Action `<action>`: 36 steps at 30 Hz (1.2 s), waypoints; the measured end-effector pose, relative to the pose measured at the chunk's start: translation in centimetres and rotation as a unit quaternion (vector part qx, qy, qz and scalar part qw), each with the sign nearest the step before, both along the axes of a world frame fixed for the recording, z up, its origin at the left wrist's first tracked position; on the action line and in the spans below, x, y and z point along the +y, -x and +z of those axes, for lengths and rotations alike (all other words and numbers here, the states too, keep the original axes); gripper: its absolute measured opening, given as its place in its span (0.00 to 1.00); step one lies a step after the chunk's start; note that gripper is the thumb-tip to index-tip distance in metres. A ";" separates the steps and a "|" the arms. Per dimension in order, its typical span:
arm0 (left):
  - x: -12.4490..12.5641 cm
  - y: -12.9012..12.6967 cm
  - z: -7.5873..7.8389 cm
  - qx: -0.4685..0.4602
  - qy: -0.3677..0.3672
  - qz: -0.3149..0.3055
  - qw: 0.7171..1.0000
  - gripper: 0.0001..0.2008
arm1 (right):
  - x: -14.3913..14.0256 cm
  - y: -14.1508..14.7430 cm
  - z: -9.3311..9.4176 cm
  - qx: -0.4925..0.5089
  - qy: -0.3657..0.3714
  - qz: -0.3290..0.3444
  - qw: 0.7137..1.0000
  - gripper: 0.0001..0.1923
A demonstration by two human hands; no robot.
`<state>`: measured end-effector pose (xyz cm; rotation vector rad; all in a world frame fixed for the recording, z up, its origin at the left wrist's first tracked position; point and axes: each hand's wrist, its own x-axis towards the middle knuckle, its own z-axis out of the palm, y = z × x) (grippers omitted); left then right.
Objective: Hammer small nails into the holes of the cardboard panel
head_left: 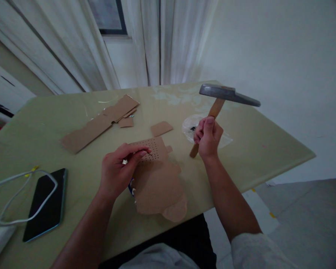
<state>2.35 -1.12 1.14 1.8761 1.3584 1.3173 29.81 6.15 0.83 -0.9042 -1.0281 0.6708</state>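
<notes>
Right now my right hand (208, 136) is closed around the wooden handle of a hammer (228, 95), its steel head raised above the far right part of the bench (268, 145). My left hand (119, 170) pinches something small between thumb and fingertips at the edge of a cardboard piece (156, 179) punched with rows of small holes; I cannot tell what that small thing is. The cardboard lies flat near the front edge, between my hands. Just behind it sits a small cardboard scrap (161, 128), and farther left a long cardboard strip (100, 122). A clear plastic bag (192, 129) lies behind my right hand. On the near left, a dark phone (46, 203) rests under a white cable (16, 179). The bench top is pale yellow-green. Behind it hang white curtains (156, 41), and a plain white wall (282, 56) stands to the right.
</notes>
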 end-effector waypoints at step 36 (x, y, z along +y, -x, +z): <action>0.1 0.0 -0.2 0.046 0.009 -0.069 0.997 0.10 | -0.2 -0.1 0.1 -0.016 0.003 -0.001 1.000 0.37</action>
